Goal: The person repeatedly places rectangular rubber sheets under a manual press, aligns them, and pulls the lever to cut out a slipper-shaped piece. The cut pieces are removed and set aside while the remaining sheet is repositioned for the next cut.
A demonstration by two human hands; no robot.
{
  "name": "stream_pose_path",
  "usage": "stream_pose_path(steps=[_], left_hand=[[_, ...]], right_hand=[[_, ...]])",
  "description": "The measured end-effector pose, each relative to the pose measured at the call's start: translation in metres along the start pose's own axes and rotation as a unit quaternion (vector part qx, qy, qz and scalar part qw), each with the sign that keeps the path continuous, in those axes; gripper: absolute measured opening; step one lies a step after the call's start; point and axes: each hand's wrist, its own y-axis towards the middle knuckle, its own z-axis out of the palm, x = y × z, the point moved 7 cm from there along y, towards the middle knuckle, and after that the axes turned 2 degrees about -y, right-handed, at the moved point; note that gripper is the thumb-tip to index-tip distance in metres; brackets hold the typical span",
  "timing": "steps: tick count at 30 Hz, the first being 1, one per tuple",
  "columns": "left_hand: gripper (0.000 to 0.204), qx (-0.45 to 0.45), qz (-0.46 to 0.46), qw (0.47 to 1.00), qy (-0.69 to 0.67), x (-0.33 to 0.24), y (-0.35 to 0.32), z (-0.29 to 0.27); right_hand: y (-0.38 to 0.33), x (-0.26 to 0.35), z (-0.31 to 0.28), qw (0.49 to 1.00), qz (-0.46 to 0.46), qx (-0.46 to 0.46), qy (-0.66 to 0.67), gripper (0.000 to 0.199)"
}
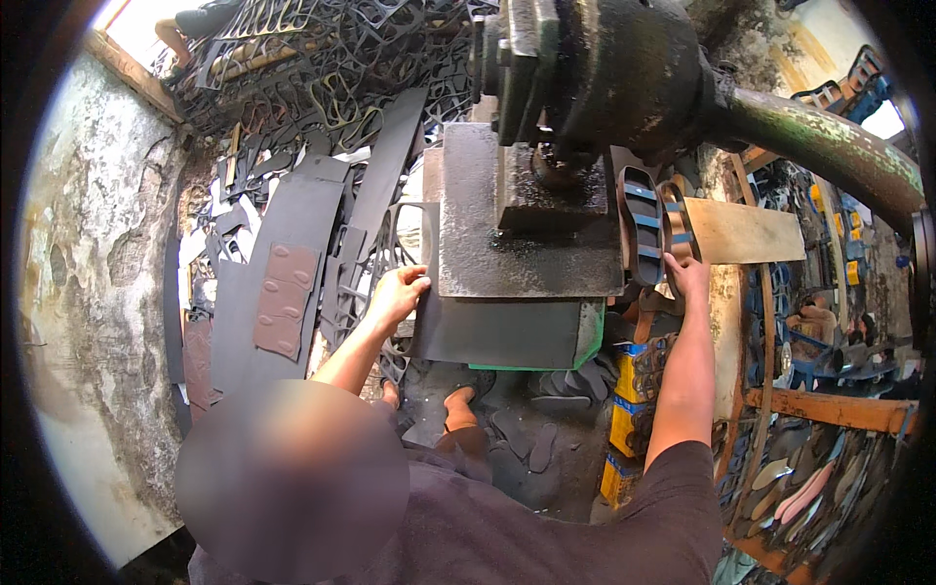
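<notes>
My left hand (398,295) is at the left edge of a black flat sheet (502,331), thumb and fingers pinched together there. The sheet lies partly beneath the thick metal plate (531,265) of a heavy press, so its far part is hidden. My right hand (688,276) has its fingers closed on the near end of a sole-shaped cutting die (678,220) with blue crossbars. Beside it, just right of the press plate, stands a second, dark sole-shaped die (642,226), also with blue crossbars.
The dark press head (624,78) and its thick pipe (829,146) hang over the work. Offcuts (351,58) pile up behind; long black sheets (278,224) lie at left. Yellow boxes (629,424) stand low at right. Cut soles (541,448) lie on the floor.
</notes>
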Motion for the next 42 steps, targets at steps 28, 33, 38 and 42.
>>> stream_pose_path(steps=[28,33,38,42], left_hand=[[0.042,0.144,-0.024,0.969,-0.200,0.036,-0.022,-0.068],[0.055,0.182,-0.015,0.963,-0.197,0.025,-0.028,-0.062],[0.061,0.221,-0.014,0.957,-0.190,0.016,-0.006,-0.037],[0.062,0.234,-0.031,0.954,-0.186,-0.001,0.017,-0.005]], right_hand=[[-0.473,0.407,0.075,0.940,-0.220,-0.137,0.220,0.054],[-0.471,0.401,0.075,0.943,-0.213,-0.132,0.219,0.055],[-0.461,0.343,0.074,0.904,-0.143,-0.120,0.385,0.065],[-0.448,0.282,0.086,0.973,-0.125,-0.117,0.156,0.067]])
